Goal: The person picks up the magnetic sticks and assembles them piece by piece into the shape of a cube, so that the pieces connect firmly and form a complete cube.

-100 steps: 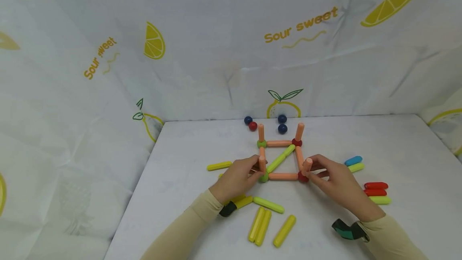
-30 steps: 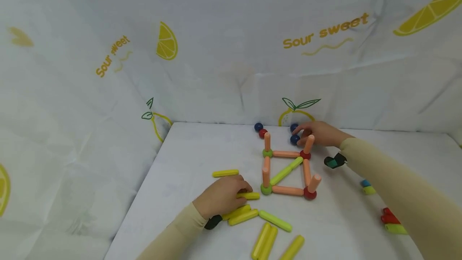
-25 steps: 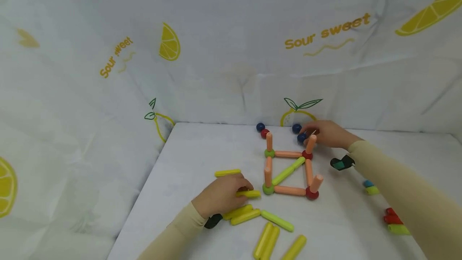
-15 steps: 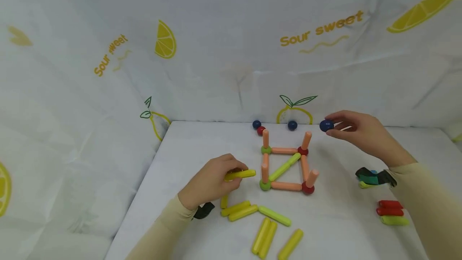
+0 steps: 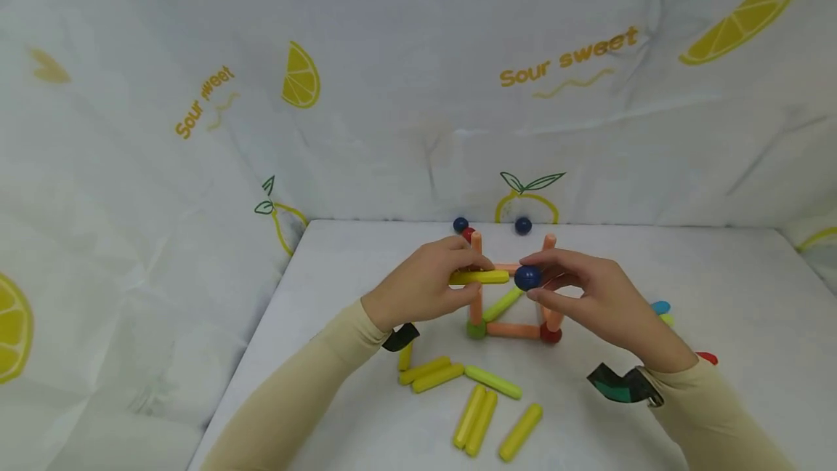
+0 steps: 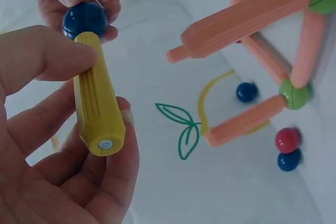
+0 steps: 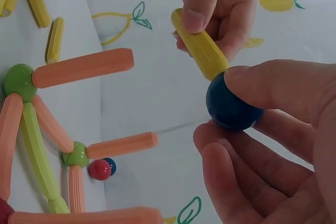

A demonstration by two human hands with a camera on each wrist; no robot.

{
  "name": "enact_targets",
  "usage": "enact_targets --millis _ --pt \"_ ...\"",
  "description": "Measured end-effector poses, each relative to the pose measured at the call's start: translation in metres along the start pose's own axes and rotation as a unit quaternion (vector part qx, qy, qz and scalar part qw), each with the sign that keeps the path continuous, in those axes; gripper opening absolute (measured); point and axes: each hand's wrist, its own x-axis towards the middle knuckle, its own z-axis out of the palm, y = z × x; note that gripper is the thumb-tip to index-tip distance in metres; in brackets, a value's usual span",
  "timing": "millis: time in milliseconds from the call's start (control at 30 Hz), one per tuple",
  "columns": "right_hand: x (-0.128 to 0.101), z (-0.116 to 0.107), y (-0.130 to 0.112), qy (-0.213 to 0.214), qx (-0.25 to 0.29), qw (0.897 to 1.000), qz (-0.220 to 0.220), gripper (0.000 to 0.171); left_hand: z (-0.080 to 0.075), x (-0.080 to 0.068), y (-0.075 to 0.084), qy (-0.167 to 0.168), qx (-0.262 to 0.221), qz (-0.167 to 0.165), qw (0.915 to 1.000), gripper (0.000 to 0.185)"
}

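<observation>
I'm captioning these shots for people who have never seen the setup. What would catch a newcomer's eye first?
Mid-table, the left hand holds a yellow stick level, its tip touching a dark blue ball pinched by the right hand. Right behind them stands an orange stick frame with green and red ball joints. Loose yellow sticks lie nearer the person.

White worktop (image 5: 654, 413) enclosed at rear and left by a draped white cloth backdrop (image 5: 405, 137) printed with yellow lemon slices (image 5: 301, 75) and "Sour sweet" lettering (image 5: 567, 58); soft, even lighting.
</observation>
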Motion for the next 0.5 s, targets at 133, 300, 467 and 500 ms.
enact_targets --millis 133,300,467,500 --pt "0.002 0.006 -0.001 -0.009 -0.004 1.0 0.01 0.037 0.0 0.0 0.0 -0.011 -0.002 -0.008 0.9999 0.027" --pt "0.003 0.007 -0.004 -0.002 -0.009 1.0 0.005 0.04 0.001 0.002 0.0 -0.002 0.001 0.003 1.0 0.026" --pt "0.004 0.009 -0.009 0.032 -0.017 0.999 -0.017 0.039 0.003 0.011 0.003 -0.001 -0.004 0.025 0.9997 0.024" --pt "0.005 0.01 -0.01 0.038 -0.02 0.999 -0.019 0.036 0.004 0.013 0.004 -0.003 -0.006 0.028 0.9996 0.025"
